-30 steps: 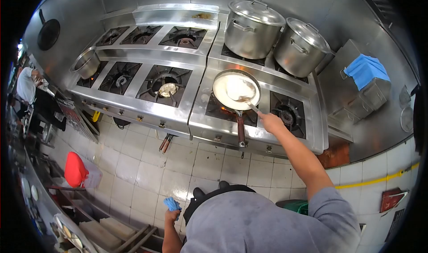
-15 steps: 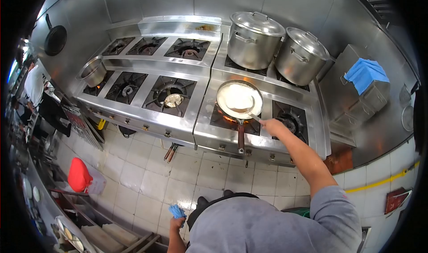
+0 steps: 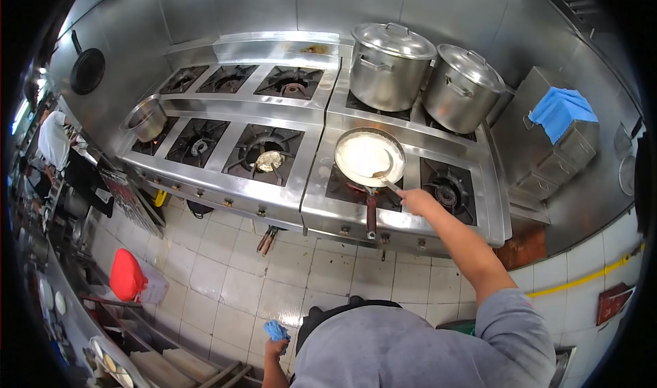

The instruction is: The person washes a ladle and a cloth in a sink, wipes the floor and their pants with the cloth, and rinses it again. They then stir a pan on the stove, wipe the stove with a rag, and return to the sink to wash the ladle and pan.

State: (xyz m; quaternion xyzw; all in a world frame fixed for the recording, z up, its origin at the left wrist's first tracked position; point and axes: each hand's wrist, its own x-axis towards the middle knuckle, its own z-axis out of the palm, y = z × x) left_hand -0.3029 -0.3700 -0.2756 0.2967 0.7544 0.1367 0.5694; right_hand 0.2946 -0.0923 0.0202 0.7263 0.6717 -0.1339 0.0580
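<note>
My right hand (image 3: 415, 200) is closed around the handle of a long spoon (image 3: 390, 184). The spoon's far end dips into a creamy white sauce (image 3: 363, 155), near the side of the pan closest to me. That frying pan (image 3: 337, 161) sits on a front burner, and its brown handle (image 3: 371, 218) points toward me with no hand on it. Down by my left side, my left hand (image 3: 276, 347) grips a crumpled blue cloth (image 3: 276, 330).
Two lidded stockpots (image 3: 387, 73) stand behind the pan. An open pot (image 3: 146, 120) is on the far-left burner, and a small round piece (image 3: 269, 161) lies on another. A folded blue cloth (image 3: 562, 111) drapes over metal boxes. At left are a red-topped bin (image 3: 128, 276) and a person (image 3: 55, 140).
The orange flame under the pan shows less than before. My right hand and the spoon have shifted slightly in the sauce. My left hand still holds the cloth; the view has moved a little.
</note>
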